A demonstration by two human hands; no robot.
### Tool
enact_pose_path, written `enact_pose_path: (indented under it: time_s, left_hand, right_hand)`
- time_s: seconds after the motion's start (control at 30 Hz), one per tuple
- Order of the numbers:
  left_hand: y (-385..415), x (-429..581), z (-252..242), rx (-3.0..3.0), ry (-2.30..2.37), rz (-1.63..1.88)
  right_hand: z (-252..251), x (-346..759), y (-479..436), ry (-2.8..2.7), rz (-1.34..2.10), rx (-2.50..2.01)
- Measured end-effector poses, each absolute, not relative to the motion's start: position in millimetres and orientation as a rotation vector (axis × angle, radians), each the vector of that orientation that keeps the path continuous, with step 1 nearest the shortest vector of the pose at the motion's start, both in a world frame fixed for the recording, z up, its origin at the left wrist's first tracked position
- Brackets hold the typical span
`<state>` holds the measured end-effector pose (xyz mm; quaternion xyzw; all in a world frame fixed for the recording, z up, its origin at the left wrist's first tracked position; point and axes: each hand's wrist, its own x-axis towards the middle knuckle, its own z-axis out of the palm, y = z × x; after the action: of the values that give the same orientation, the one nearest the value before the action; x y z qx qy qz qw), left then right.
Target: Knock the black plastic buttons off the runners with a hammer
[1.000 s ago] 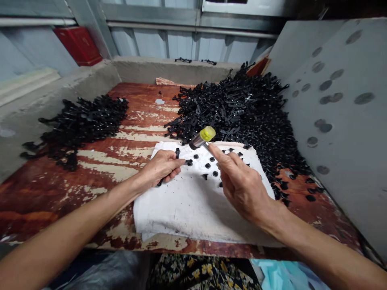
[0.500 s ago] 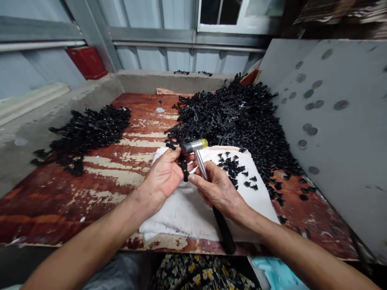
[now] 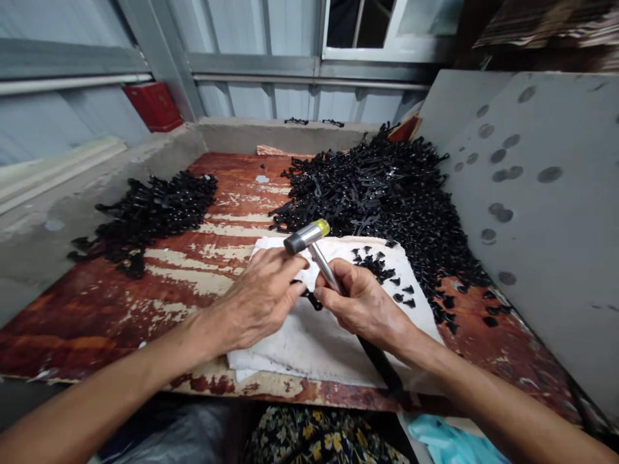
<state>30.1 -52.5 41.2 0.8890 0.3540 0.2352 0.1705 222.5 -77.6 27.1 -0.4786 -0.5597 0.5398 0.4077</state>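
Observation:
My right hand point(image 3: 362, 296) grips a small mallet point(image 3: 309, 236) by its metal shaft. The mallet's head has one black face and one yellow face, and its black handle slants down past the wrist. Turned palm down over the white cloth point(image 3: 309, 351), my left hand point(image 3: 264, 296) is closed on a small black plastic part point(image 3: 312, 299). Only one end of that part shows between the hands; my left fingers hide the rest. Several small black cone-shaped pieces point(image 3: 380, 267) lie on the cloth to the right.
A large heap of black parts point(image 3: 367, 187) covers the back right of the worn red table point(image 3: 222, 212). At the left lies a smaller heap point(image 3: 155, 212). A grey spotted panel point(image 3: 522, 212) stands along the right side. Behind is a low concrete ledge point(image 3: 236, 134).
My left hand has rolled from palm up to palm down, bringing the black part lower over the cloth. The mallet has tilted, its black face now lower and nearer.

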Motion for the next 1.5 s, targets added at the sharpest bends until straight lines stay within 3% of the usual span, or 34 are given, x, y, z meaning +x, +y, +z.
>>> enact_pose_path:
  time_s: [0.1, 0.2, 0.53, 0.87, 1.5]
  left_hand:
    - [-38, 36, 50, 2.574, 0.778, 0.319]
    - [-32, 40, 52, 2.322, 0.785, 0.206]
    - [-31, 59, 36, 1.469, 0.956, 0.261]
    - [-38, 65, 35, 1.356, 1.048, 0.229]
    - [9, 73, 21, 1.364, 1.273, 0.460]
  right_hand:
    - [31, 223, -78, -1.411, 1.346, -1.181]
    - [32, 229, -75, -1.359, 1.297, -1.242]
    - [15, 233, -69, -1.177, 1.380, -1.310]
    - [16, 229, -65, -1.048, 1.528, -1.264]
    - [13, 249, -89, -0.674, 1.464, -1.195]
